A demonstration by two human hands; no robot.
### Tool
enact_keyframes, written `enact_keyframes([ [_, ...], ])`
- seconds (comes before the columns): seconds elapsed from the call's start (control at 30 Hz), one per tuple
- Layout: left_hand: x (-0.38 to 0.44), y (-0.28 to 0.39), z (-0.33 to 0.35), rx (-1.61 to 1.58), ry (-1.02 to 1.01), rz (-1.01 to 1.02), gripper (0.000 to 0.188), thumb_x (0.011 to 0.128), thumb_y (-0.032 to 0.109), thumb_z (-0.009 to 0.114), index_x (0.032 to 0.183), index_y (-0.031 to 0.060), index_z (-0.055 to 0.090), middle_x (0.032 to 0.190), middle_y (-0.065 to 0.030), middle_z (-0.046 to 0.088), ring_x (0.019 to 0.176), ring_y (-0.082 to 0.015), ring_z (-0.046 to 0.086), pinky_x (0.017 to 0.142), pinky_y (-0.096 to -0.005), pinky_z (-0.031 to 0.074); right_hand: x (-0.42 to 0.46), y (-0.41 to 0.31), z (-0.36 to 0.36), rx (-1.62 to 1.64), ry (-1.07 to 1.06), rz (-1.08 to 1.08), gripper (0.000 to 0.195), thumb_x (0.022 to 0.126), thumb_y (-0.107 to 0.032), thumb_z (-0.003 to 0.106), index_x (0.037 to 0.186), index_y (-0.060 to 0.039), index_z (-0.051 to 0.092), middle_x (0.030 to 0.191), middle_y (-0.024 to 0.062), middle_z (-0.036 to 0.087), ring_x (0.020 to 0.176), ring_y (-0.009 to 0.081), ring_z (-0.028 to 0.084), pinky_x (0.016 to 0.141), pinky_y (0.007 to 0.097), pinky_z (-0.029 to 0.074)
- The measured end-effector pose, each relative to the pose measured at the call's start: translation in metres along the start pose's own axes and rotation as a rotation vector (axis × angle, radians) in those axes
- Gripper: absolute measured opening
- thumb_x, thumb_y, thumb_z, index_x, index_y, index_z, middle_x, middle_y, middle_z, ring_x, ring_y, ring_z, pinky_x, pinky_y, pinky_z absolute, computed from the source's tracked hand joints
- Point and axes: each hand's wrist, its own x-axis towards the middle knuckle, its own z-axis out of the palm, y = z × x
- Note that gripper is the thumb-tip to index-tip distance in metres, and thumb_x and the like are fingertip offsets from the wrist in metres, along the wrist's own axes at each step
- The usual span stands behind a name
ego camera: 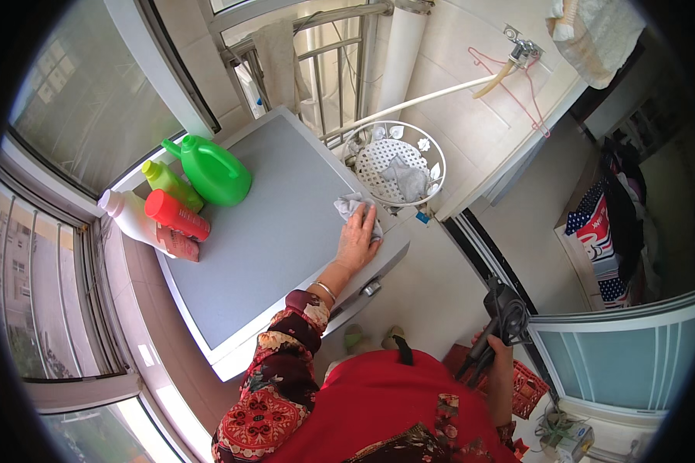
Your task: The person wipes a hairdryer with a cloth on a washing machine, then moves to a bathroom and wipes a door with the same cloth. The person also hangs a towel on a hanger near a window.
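My left hand [358,238] presses a crumpled light-grey cloth [347,204] onto the corner of a washing machine's grey top [266,231]. Its fingers lie over the cloth and hide part of it. Just below, on the machine's front edge, is a silver control knob [372,288]. My right hand [500,350] grips a black hair dryer [497,301] at my side, away from the machine. The dryer's cord is coiled in a bundle against it.
A green jug [217,173], a yellow-green bottle [174,188], a red bottle [176,215] and a white bottle [133,214] stand by the window. A white basket stand [376,159] holds a grey rag. A red plastic crate [527,389] is on the floor near a sliding-door track [486,254].
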Motion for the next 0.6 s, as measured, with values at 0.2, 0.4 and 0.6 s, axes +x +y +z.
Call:
enact_keyframes([
  [0.2,0.041,-0.069,-0.006,0.530,0.118,-0.288,0.078,0.080,0.058,0.051,0.137,0.0085,0.032,0.146,-0.0206,0.016,0.136,-0.0369,0.007,0.104,-0.0594,0.011,0.004,-0.019,-0.007,0.043,0.001,-0.018,0.026,0.079,-0.008,0.056,0.102,0.0025,0.050,0.089,0.0156,0.062,0.080,0.0230,0.063,0.065,0.0347,0.056],
  [0.4,0.063,-0.082,-0.004,0.535,0.083,-0.408,0.069,0.086,0.045,0.049,0.137,0.0031,0.030,0.146,-0.0153,0.021,0.136,-0.0308,0.013,0.107,-0.0515,0.017,0.018,-0.033,-0.038,0.057,0.075,0.028,0.027,0.079,-0.011,0.059,0.102,-0.0004,0.049,0.089,0.0144,0.062,0.080,0.0228,0.063,0.059,0.0353,0.056],
  [0.6,0.019,-0.061,0.009,0.431,0.163,-0.106,0.050,0.079,0.012,0.055,0.126,-0.0009,0.044,0.137,-0.0184,0.037,0.128,-0.0349,0.031,0.106,-0.0415,0.026,0.060,-0.058,-0.084,0.149,0.052,-0.080,0.023,0.078,-0.009,0.060,0.098,0.0007,0.053,0.086,0.0154,0.064,0.078,0.0253,0.065,0.067,0.0359,0.056],
])
